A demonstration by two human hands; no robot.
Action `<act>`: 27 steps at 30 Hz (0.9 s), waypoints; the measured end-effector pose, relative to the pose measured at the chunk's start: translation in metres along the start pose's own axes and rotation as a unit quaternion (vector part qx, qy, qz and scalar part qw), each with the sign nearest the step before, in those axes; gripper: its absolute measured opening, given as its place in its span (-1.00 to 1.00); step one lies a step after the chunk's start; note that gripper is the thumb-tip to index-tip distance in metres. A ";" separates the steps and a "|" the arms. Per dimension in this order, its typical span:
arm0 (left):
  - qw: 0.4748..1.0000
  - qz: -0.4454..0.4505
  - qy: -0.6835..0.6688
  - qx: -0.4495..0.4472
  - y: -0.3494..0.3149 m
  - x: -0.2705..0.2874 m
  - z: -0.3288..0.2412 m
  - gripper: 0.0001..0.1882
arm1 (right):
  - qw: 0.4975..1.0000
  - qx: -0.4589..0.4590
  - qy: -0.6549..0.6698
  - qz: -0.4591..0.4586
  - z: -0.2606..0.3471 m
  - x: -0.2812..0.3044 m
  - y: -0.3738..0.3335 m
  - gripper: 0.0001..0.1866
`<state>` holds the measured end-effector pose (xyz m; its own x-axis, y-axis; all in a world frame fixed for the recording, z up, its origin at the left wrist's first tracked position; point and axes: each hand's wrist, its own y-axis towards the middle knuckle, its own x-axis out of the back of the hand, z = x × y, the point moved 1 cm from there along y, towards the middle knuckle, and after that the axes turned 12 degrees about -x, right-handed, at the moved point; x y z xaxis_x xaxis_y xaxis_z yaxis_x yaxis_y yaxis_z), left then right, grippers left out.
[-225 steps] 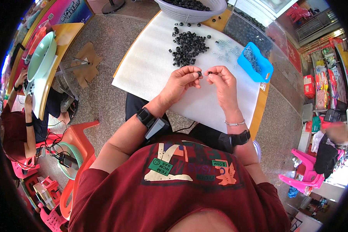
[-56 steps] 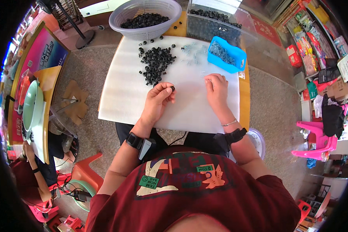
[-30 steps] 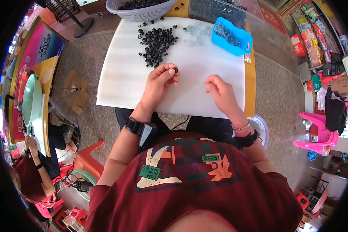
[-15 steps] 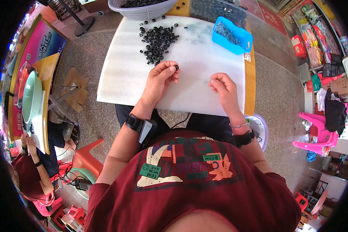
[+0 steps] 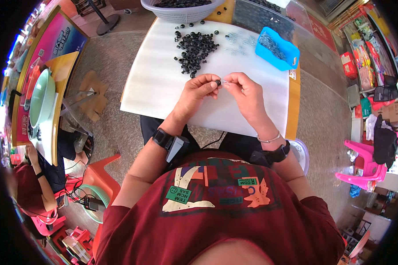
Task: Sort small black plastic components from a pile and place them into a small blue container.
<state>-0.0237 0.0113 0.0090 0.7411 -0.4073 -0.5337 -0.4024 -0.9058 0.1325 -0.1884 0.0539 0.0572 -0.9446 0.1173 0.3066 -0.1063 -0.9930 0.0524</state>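
Between the thumb and fingers of my left hand is a small round black plastic part. My right hand pinches a small clear piece right beside it; whether the two touch I cannot tell. Both hands meet over the white sheet on the table. Just beyond my left hand lies a heap of similar black parts. To its right, small clear pieces are scattered on the sheet.
A blue bin of small clear pieces stands at the far right of the sheet. At the far edge sits a grey basket of black parts, beside a transparent tub. Another person sits at a side table on the left.
My right hand has come left and slightly away from me, bringing the clear piece up to the black part in my left hand. The whole view has shifted slightly.
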 end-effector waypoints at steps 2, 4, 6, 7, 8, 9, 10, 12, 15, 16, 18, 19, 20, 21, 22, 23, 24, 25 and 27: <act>1.000 0.012 -0.009 -0.010 0.001 0.002 0.003 -0.79 | 0.996 0.056 -0.071 -0.004 0.002 -0.002 0.005 -0.91; 1.000 0.011 -0.014 -0.011 0.000 0.004 0.006 -0.79 | 0.989 0.091 -0.118 -0.009 0.003 -0.004 0.007 -0.91; 1.000 0.015 -0.012 -0.007 0.001 0.004 0.007 -0.79 | 0.984 0.105 -0.141 -0.016 0.002 -0.004 0.007 -0.92; 1.000 0.018 -0.006 -0.003 0.001 0.004 0.006 -0.78 | 0.987 0.087 -0.137 -0.008 0.001 -0.004 0.008 -0.92; 1.000 0.022 -0.001 0.001 0.001 0.003 0.005 -0.78 | 0.989 0.068 -0.132 -0.001 0.001 -0.003 0.008 -0.92; 1.000 0.025 0.003 0.003 0.001 0.004 0.005 -0.78 | 0.991 0.049 -0.128 0.006 0.001 -0.002 0.008 -0.92; 1.000 0.027 0.008 0.005 0.000 0.005 0.006 -0.78 | 0.995 0.005 -0.094 0.034 0.001 -0.001 0.010 -0.91; 0.999 0.035 0.019 0.007 0.000 0.004 0.003 -0.78 | 0.992 -0.079 -0.027 0.090 0.002 0.004 0.014 -0.89; 0.998 0.054 0.028 0.012 -0.001 0.002 -0.002 -0.79 | 0.978 -0.128 0.063 0.153 0.001 0.009 0.018 -0.93; 0.998 0.062 0.024 0.016 -0.001 0.004 -0.001 -0.78 | 0.975 -0.148 0.069 0.152 0.002 0.010 0.019 -0.93; 0.997 0.068 0.014 0.017 -0.002 0.005 -0.003 -0.79 | 0.967 -0.189 0.081 0.149 0.007 0.012 0.022 -0.93; 0.998 0.066 0.009 0.013 -0.003 0.003 -0.004 -0.79 | 0.975 -0.169 0.063 0.126 0.007 0.013 0.025 -0.91; 0.998 0.066 0.003 0.009 -0.004 0.001 -0.006 -0.80 | 0.982 -0.150 0.045 0.102 0.007 0.014 0.031 -0.88; 0.996 0.083 0.004 0.013 -0.005 0.002 -0.006 -0.81 | 0.988 -0.131 0.027 0.078 0.008 0.014 0.037 -0.85; 0.995 0.099 0.005 0.016 -0.005 0.002 -0.007 -0.81 | 0.993 -0.101 -0.016 0.063 0.004 0.012 0.044 -0.86; 0.993 0.117 0.005 0.020 -0.006 0.002 -0.007 -0.82 | 0.995 -0.072 -0.059 0.047 -0.005 0.008 0.052 -0.87; 0.991 0.129 0.004 0.027 -0.006 0.002 -0.006 -0.82 | 0.993 -0.041 -0.102 0.032 -0.012 0.004 0.059 -0.88; 0.990 0.140 0.002 0.034 -0.006 0.001 -0.005 -0.82 | 0.992 -0.011 -0.124 0.025 -0.016 0.000 0.065 -0.89; 0.987 0.154 -0.001 0.043 -0.007 0.000 -0.004 -0.82 | 0.985 0.049 -0.165 0.013 -0.021 -0.012 0.075 -0.89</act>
<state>-0.0188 0.0168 0.0117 0.5751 -0.6619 -0.4808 -0.6526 -0.7256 0.2182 -0.1921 -0.0223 0.0373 -0.7922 0.1076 0.6006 -0.0380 -0.9911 0.1274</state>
